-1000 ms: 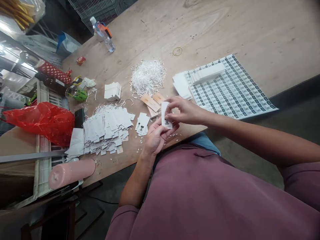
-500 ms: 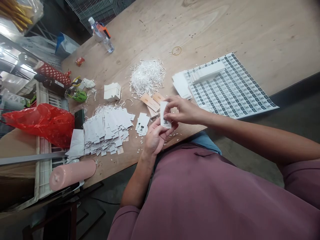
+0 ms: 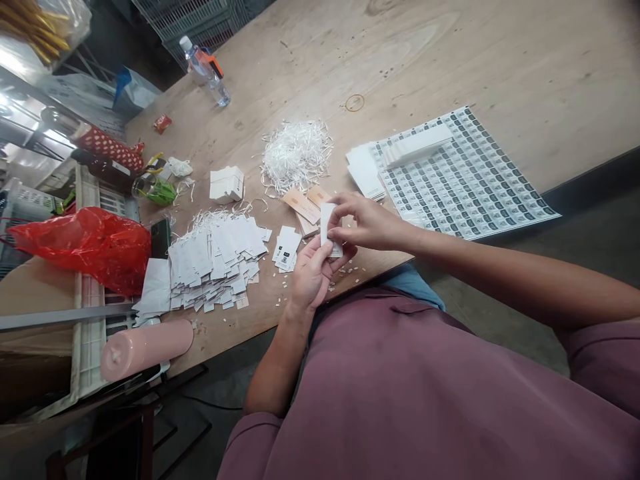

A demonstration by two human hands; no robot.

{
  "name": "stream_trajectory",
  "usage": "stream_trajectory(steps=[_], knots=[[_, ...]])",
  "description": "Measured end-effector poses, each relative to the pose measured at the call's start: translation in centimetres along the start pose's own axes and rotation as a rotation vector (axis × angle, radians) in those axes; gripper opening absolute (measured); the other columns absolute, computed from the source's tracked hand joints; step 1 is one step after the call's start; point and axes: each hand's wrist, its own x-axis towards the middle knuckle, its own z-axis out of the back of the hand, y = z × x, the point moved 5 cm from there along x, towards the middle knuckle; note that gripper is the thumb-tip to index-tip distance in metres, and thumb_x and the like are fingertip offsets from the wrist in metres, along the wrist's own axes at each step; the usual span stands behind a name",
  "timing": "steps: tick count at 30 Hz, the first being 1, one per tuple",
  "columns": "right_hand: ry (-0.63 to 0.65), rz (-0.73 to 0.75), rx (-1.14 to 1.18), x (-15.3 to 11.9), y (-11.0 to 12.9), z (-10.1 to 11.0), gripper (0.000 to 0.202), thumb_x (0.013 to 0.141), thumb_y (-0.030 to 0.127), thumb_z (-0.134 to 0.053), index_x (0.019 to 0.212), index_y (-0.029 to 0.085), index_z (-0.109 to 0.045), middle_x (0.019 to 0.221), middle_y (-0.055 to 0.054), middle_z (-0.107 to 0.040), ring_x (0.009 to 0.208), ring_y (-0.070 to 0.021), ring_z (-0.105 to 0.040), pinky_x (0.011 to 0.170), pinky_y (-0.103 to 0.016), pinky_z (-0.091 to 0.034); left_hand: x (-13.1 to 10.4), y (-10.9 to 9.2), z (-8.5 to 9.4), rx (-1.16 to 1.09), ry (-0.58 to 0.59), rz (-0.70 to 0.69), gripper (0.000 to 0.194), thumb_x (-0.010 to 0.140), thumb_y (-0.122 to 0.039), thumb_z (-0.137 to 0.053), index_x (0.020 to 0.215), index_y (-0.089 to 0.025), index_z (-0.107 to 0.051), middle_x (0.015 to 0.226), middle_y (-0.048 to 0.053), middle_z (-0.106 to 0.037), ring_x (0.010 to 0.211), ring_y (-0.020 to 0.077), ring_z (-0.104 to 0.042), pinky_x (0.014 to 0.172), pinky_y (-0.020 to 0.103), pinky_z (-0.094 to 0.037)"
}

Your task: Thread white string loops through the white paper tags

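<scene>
A white paper tag (image 3: 326, 219) stands between my two hands at the table's near edge. My left hand (image 3: 311, 272) grips its lower end, the thumb lying across the front. From the right, my right hand (image 3: 361, 221) pinches the tag near its middle with thumb and fingertips. Orange-brown cards (image 3: 301, 205) lie just behind the tag. To the left of my hands are a few white tags with black print (image 3: 286, 248). Farther left spreads a large heap of white tags with strings (image 3: 215, 260).
A tangle of white strings (image 3: 296, 155) lies mid-table, and a banded stack of white cards (image 3: 227, 185) to its left. At right rests a printed sticker sheet (image 3: 470, 177). A pink bottle (image 3: 147, 348), red plastic bag (image 3: 90, 248) and water bottle (image 3: 206, 72) stand or lie leftward.
My left thumb has moved up over the tag's lower front, covering the dark print seen before. My right hand keeps its pinch, and the view has shifted slightly.
</scene>
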Motion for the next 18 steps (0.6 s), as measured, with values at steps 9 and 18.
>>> stream_trajectory(steps=[9,18], knots=[[-0.145,-0.101,0.223,0.2,-1.8,1.2,0.034,0.074,0.028,-0.08,0.106,0.019,-0.074,0.089,-0.006,-0.072,0.082,-0.0209,-0.068,0.074,-0.037,-0.055,-0.6,0.6,0.6,0.02,-0.006,-0.037,0.035,0.072,-0.033,-0.084,0.1,-0.015,-0.071,0.093,0.011,-0.077,0.101,0.028,-0.074,0.085,0.038,-0.06],[-0.072,0.103,0.119,1.1,2.0,-2.6,0.016,0.084,0.03,-0.064,0.083,0.017,-0.074,0.071,-0.004,-0.07,0.063,-0.0171,-0.061,0.06,-0.031,-0.048,-0.4,0.3,4.6,0.426,-0.266,-0.35,0.05,0.083,-0.066,-0.065,0.085,-0.016,-0.066,0.065,0.005,-0.069,0.056,0.0158,-0.066,0.054,0.025,-0.051]])
